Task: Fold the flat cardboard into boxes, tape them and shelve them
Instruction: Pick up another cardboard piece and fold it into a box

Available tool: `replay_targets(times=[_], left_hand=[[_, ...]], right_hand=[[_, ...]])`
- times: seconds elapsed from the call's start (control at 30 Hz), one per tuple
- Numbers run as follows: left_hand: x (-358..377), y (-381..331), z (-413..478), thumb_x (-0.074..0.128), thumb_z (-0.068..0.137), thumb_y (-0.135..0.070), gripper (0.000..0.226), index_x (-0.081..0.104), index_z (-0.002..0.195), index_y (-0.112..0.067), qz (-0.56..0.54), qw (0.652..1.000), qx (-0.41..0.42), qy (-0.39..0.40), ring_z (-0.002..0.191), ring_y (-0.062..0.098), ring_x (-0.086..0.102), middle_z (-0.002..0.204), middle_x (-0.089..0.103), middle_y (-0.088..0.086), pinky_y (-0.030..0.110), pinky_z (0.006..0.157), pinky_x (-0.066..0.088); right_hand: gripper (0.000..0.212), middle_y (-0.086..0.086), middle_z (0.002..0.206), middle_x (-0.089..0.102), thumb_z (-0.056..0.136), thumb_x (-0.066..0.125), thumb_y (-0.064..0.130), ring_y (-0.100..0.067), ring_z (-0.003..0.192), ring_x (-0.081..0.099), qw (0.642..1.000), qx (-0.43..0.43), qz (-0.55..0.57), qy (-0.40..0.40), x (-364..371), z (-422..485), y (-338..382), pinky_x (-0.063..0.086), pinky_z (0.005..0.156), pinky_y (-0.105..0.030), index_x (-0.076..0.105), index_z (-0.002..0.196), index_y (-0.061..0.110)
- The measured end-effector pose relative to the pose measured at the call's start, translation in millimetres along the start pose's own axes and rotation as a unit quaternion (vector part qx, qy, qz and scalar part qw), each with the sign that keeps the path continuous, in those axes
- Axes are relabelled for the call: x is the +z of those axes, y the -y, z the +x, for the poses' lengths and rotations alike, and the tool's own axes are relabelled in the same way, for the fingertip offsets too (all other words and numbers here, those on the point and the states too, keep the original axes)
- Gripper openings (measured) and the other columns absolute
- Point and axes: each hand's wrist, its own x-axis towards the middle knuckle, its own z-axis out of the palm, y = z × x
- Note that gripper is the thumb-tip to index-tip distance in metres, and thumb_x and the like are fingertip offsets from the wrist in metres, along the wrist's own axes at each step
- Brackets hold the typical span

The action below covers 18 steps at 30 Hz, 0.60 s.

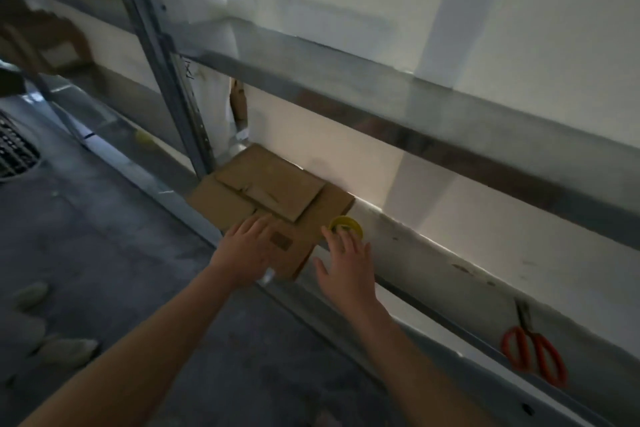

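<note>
I note the flat cardboard stack [270, 198] lying on the metal shelf [433, 263], my left hand [247, 250] spread flat on its near edge, my right hand [346, 263] open (holding nothing) beside the stack, fingertips at a yellow tape roll [346, 226], orange-handled scissors [533, 347] well right.

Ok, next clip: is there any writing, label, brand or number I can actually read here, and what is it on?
None can be read.
Dark printed patch on the flat cardboard, by the left hand: too blurred.
Black scribble on the white wrap behind the shelf upright: not legible.
</note>
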Motion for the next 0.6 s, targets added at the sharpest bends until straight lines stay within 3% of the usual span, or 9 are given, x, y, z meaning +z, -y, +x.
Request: replay_targets(times=[0.13,0.37,0.6], left_hand=[[5.5,78.3,29.1,0.041,0.097,-0.048,0.063,0.021,0.152,-0.025,-0.026,0.999,-0.033,-0.007,0.143,0.022,0.024,0.157,0.025,0.000,0.039,0.116,0.020],[33.9,200.5,127.3,0.044,0.096,-0.049,0.062,0.028,0.149,-0.021,-0.069,0.996,-0.041,0.031,0.139,0.027,0.031,0.155,0.028,0.005,0.042,0.112,0.028],[63.0,258.4,204.5,0.052,0.091,-0.055,0.075,0.022,0.152,-0.024,-0.237,0.961,-0.082,0.119,0.136,0.034,0.035,0.152,0.033,0.012,0.050,0.109,0.036]], right_hand=[[0.063,-0.001,0.159,0.026,0.096,0.043,0.054,-0.025,0.147,0.018,0.998,0.038,0.050,0.012,24.7,57.3,33.6,0.023,0.118,-0.047,0.023,0.152,0.033],[0.065,-0.003,0.156,0.031,0.095,0.044,0.055,-0.026,0.145,0.023,0.987,0.148,0.064,-0.003,79.6,153.0,59.6,0.024,0.118,-0.040,0.023,0.152,0.033],[0.070,-0.007,0.151,0.037,0.090,0.064,0.045,-0.029,0.138,0.034,0.915,0.350,0.197,-0.050,108.2,206.9,79.0,0.034,0.112,-0.044,0.030,0.150,0.031]])
